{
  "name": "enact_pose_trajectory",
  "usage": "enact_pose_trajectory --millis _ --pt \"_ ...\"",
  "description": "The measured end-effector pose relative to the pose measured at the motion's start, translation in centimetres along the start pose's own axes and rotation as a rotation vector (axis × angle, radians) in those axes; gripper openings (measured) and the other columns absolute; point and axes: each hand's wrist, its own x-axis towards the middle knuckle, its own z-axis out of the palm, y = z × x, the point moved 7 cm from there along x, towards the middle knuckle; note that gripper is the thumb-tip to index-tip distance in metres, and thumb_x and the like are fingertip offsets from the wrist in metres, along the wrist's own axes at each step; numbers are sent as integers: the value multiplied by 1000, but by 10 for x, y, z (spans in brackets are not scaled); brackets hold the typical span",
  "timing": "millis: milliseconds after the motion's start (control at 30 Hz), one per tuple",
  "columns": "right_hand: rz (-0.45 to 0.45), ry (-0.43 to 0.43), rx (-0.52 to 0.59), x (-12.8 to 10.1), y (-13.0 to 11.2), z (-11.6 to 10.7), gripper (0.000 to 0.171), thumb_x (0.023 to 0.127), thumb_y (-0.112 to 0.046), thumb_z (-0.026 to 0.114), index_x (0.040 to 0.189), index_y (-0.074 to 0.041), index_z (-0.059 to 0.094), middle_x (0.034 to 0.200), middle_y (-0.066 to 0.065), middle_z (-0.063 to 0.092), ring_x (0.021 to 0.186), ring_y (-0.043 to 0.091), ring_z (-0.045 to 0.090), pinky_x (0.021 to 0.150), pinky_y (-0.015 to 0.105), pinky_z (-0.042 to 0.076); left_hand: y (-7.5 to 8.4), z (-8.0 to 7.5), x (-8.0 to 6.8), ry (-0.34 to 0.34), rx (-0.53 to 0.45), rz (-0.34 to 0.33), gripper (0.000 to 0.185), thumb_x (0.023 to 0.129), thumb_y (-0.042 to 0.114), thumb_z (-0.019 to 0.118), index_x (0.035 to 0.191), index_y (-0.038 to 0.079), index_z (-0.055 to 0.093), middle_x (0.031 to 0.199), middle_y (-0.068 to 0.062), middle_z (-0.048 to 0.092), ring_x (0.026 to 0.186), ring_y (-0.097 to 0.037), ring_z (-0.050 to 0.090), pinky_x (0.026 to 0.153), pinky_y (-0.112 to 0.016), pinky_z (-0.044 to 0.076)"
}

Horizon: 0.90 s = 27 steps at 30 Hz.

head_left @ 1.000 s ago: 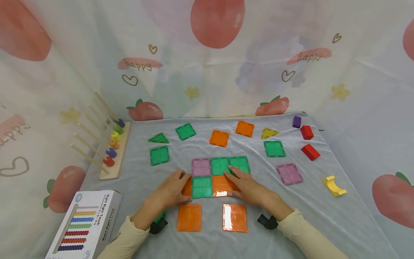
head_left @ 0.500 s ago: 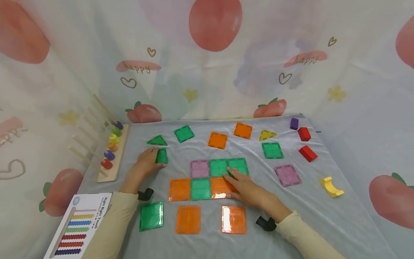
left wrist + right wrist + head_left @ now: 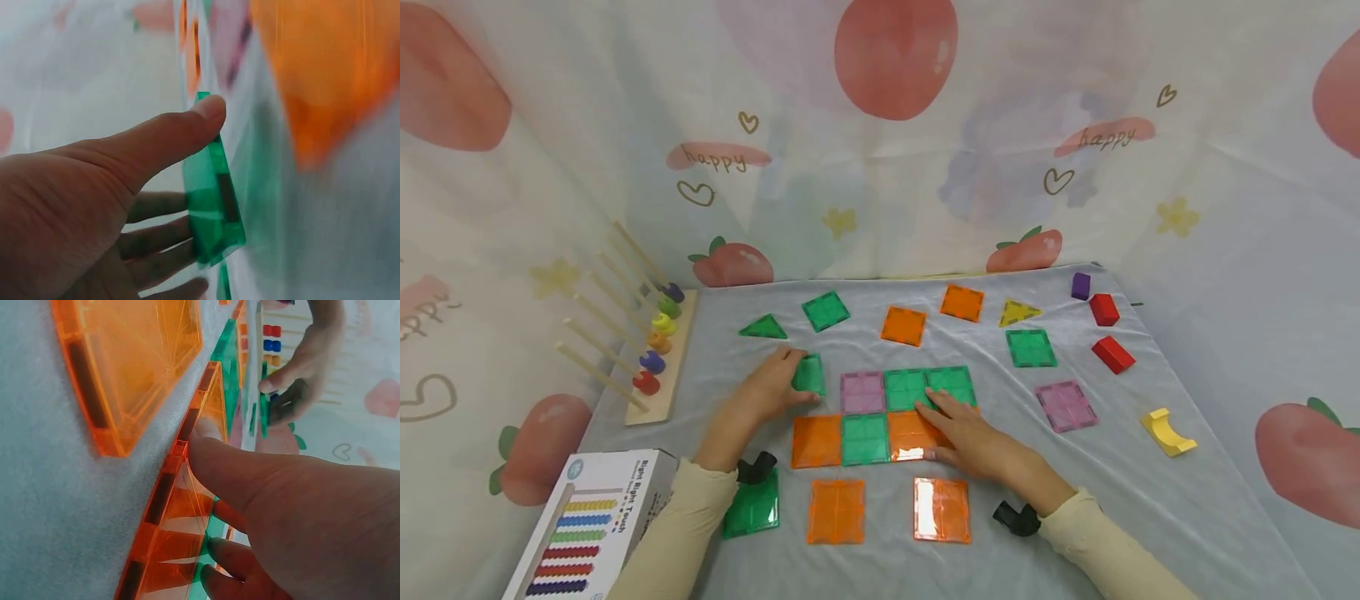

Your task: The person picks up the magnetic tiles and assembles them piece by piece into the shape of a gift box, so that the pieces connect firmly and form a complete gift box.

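My left hand (image 3: 769,389) pinches a green tile (image 3: 809,374) between my thumb (image 3: 187,128) and my other fingers. The green tile is tipped up on its edge on the gray cloth (image 3: 1150,492), just left of the purple tile (image 3: 862,392) in my tile patch. It is close to that tile, but I cannot tell if they touch.

My right hand (image 3: 970,435) lies flat with straight fingers on the orange tile (image 3: 912,433) in the patch. It holds nothing. It just presses down.

I think the green tile is light, stiff and smooth plastic. It may slip, so holding it by 2 opposite edges seems best to me. It looks hard, not bendy.

Some things are hard to see. My left wrist view is very blurry past the tile. My left arm hides part of another green tile (image 3: 752,508) near me. My right hand hides part of the patch under it. The white box (image 3: 591,525) is cut off at the bottom of my head view.
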Motion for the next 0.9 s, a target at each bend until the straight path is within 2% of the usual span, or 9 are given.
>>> enact_pose_trajectory --millis 133,300,367,500,567,667,800,900 --pt "-6 -2 2 1 -1 0 74 105 -33 67 166 -7 34 176 19 16 161 43 15 125 69 19 23 19 -7 -83 18 61 76 97 34 79 153 -4 46 148 -25 50 133 -40 53 115 -54 45" --pt "-4 -8 -9 1 -2 -1 74 105 -33 68 166 -7 34 175 19 16 161 43 17 125 68 20 30 26 -15 -80 16 67 70 100 28 75 156 -3 46 155 -23 47 141 -40 49 119 -54 41" --pt "8 -17 -26 1 -3 -3 74 104 -34 68 165 -8 35 175 19 19 160 43 20 125 66 24 33 31 -16 -97 -9 85 71 102 28 72 159 -3 42 163 -23 41 148 -41 43 122 -56 37" --pt "50 -29 -74 12 -3 -16 69 104 -37 69 161 -7 44 169 22 31 153 42 36 121 60 36 43 46 -20 -175 -97 120 75 105 29 67 165 1 31 173 -21 23 160 -42 21 126 -59 27" --pt "66 -9 -97 24 -1 -26 67 104 -38 69 158 -6 48 164 22 39 148 41 44 118 58 41 45 52 -22 -194 -131 114 76 105 29 67 166 4 29 175 -17 19 162 -40 14 127 -60 24" --pt "82 54 -125 52 9 -45 66 105 -39 68 157 -3 48 158 24 45 142 42 49 115 57 45 45 55 -23 -178 -142 91 77 104 29 68 167 6 29 176 -14 18 163 -37 11 128 -59 24" --pt "97 160 -146 96 26 -69 72 104 -37 69 159 1 42 158 27 43 144 45 45 117 60 41 46 54 -24 -149 -163 86 77 103 27 70 166 6 32 175 -14 22 163 -37 13 127 -59 25" --pt "107 189 -146 125 36 -79 76 103 -37 71 160 1 38 162 28 39 149 46 40 121 62 36 47 53 -24 -144 -174 93 77 102 26 71 166 5 33 174 -14 24 163 -38 14 127 -58 25"
